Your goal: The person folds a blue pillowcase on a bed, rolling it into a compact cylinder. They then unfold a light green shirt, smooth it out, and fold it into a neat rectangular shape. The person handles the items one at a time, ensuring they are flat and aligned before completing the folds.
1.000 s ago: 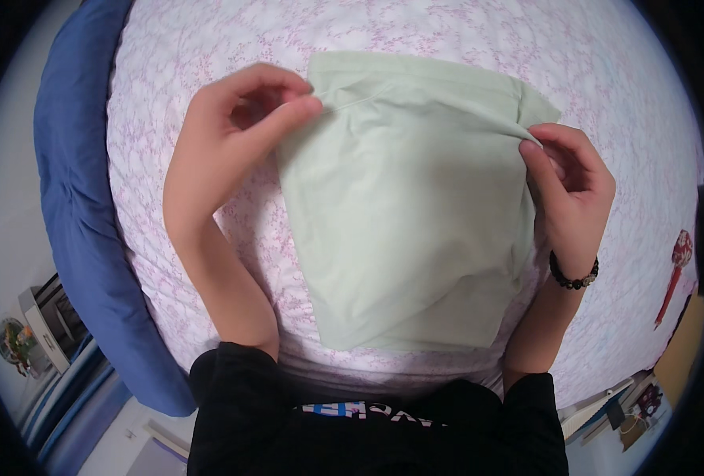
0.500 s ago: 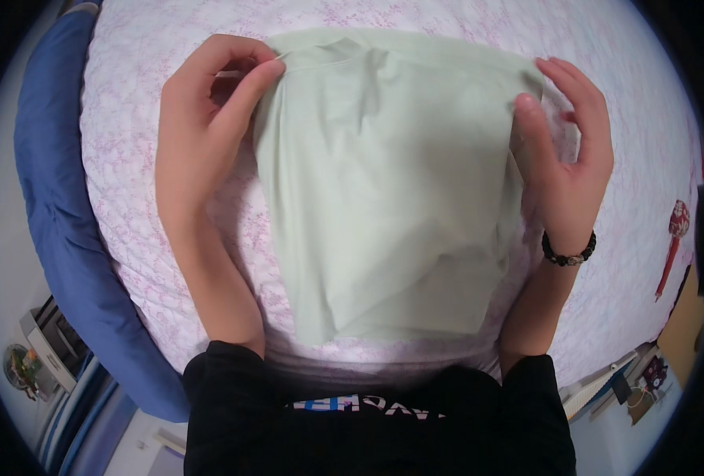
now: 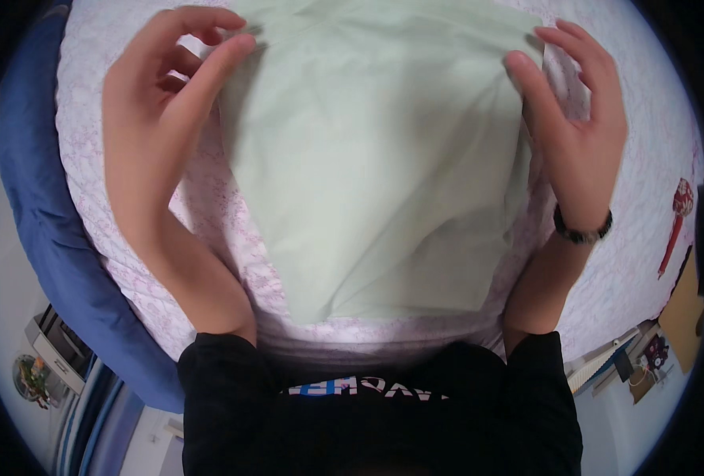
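Observation:
A pale green piece of cloth [image 3: 368,174], perhaps a folded garment, lies spread in front of me with soft creases. Its far edge runs out of the top of the view. At its far left corner is my left hand [image 3: 158,111], thumb and forefinger slightly apart at the cloth's edge, the other fingers curled. My right hand [image 3: 578,119] rests by the far right corner, thumb on top of the cloth and fingers spread along its side. A dark braided bracelet [image 3: 582,225] circles my right wrist.
Under the cloth is a bed with a white and pink patterned sheet [image 3: 637,190]. A blue padded roll [image 3: 43,190] borders the bed on the left. A red stick-like object with a patterned head [image 3: 679,202] lies at the right edge. Shelved items [image 3: 645,357] stand lower right.
My left hand has moved left and away from me, its pinch loosened, and the cloth's left side now lies wider and smoother. My right hand has shifted slightly outward and farther away.

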Available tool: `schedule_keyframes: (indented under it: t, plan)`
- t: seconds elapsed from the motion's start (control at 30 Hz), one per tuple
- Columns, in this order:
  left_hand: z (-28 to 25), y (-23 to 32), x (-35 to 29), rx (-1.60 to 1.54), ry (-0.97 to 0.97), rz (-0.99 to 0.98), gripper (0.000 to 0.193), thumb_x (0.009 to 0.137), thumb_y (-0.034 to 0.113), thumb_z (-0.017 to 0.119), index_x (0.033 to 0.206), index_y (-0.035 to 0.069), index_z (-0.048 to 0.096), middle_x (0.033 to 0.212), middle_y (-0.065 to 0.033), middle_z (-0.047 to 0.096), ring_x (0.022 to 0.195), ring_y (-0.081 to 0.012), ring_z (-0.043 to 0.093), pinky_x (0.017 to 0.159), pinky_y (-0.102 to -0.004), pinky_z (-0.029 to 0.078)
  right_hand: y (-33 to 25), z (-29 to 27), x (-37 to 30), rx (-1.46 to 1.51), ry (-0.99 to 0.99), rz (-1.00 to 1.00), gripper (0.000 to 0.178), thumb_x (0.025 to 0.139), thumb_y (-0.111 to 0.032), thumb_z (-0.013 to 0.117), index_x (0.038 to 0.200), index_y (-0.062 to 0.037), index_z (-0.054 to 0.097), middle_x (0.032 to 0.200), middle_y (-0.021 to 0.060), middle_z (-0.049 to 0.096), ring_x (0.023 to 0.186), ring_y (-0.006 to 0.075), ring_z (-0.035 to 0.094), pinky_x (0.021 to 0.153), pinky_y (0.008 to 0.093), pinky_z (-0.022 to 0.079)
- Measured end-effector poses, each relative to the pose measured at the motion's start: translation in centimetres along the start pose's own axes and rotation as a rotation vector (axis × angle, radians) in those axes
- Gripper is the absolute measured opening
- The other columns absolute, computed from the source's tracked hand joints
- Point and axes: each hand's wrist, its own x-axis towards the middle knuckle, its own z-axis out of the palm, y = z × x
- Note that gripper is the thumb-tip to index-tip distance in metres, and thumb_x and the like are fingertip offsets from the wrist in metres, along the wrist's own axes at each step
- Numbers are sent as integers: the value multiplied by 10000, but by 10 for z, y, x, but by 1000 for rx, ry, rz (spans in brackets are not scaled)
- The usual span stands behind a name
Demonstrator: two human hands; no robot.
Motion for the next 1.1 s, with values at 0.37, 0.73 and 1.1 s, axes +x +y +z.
schedule_keyframes:
  t: [0.37,0.73,1.1]
  plan:
    - [72,-5,6,516,-90,446,530,934,433,529,1353,111,561,1478,-212,413,1410,-426,299,1143,-550,217,-54,-62,-21,221,-634,-425,196,737,-55,767,906,-1,686,789,121,674,677,191,662,562,278,518]
    - [61,-8,6,385,-96,501,554,944,478,494,1361,118,550,1464,-225,425,1392,-424,329,1135,-536,228,-61,-41,-112,-121,-849,-441,148,693,-75,601,837,-42,605,794,50,528,780,197,559,692,305,477]
    - [54,-14,15,-35,-62,477,387,921,252,577,1258,64,601,1357,-205,495,1143,-345,537,999,-442,400,-40,-60,-104,-13,-936,-337,201,664,-38,639,864,-52,645,856,55,612,855,235,595,721,325,484]
